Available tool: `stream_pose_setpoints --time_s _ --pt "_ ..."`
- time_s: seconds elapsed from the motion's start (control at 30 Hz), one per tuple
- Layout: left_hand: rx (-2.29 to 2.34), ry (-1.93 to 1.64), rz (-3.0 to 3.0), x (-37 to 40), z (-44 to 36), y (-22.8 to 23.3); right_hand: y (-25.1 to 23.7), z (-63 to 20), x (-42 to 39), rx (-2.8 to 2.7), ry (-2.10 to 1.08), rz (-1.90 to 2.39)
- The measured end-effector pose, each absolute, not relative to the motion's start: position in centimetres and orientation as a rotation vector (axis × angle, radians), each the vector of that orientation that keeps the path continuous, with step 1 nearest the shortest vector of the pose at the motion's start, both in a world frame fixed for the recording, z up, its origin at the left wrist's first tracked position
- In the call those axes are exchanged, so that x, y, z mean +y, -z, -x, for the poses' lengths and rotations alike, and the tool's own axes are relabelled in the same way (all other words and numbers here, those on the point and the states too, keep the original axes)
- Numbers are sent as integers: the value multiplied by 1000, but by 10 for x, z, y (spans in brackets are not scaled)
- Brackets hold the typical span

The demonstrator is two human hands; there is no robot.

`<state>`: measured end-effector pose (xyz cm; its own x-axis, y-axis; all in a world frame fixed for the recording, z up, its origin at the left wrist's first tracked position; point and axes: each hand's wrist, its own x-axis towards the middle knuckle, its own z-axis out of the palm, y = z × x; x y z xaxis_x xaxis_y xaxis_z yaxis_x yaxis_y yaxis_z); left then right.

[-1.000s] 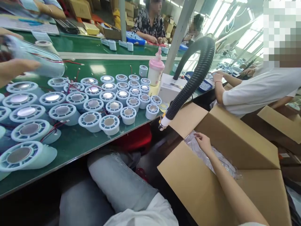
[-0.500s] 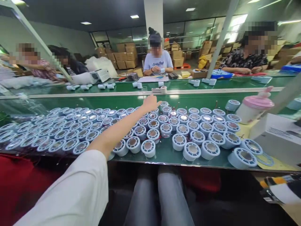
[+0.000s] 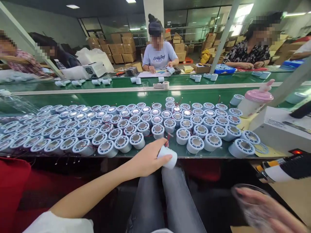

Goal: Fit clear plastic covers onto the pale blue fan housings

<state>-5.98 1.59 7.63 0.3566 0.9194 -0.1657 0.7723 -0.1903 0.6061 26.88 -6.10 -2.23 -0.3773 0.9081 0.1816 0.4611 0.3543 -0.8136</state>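
Withdrawn since the earlier frame: left hand (image 3: 148, 158), half a second before stretched out over the far rows of the tabletop (image 3: 170, 152), had come back to the near edge with one item in its grip.

Item 1. White round housing (image 3: 168, 156), short cylinder, held off the tabletop just below its front edge and above the person's lap. Left fingers (image 3: 165, 158) wrapped narrowly around its side wall, thumb on top. Short axis tilted, running up-left to down-right; the closed end faced down and right, toward the person's right side. Red wires (image 3: 167, 139) rose from its upper end.

Item 2. Right hand (image 3: 269, 210), blurred at the lower right corner, holding a clear plastic bag (image 3: 247, 204); how wide the fingers stood could not be told. Housing lay up and to the left of it, well apart; left hand was the nearer, already on it.

Item 3. Rows of like housings (image 3: 136, 126), upright, grille faces up, across the green tabletop.

Item 4. Pink-lidded bottle (image 3: 255, 102), right end, beside a white box (image 3: 279, 132).
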Motion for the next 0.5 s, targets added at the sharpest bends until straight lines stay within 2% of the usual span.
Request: stream_pose_setpoints --time_s 0.07,0.13,0.23,0.37,0.5 --pt "1103 -298 -1641 13 51 -66 18 -252 -72 -2061 -675 1181" --pt "860 -151 -1432 11 39 -52 9 -226 -73 -2217 -317 1165" --pt "762 11 -1539 7 21 -37 -3 -196 -61 -2322 -39 1204" --pt "875 -159 -1956 -3 9 -37 -8 -195 -54 -2335 -380 1309" --pt "1014 -391 -1950 -15 7 -37 -8 -207 -57 -2203 -719 1374"
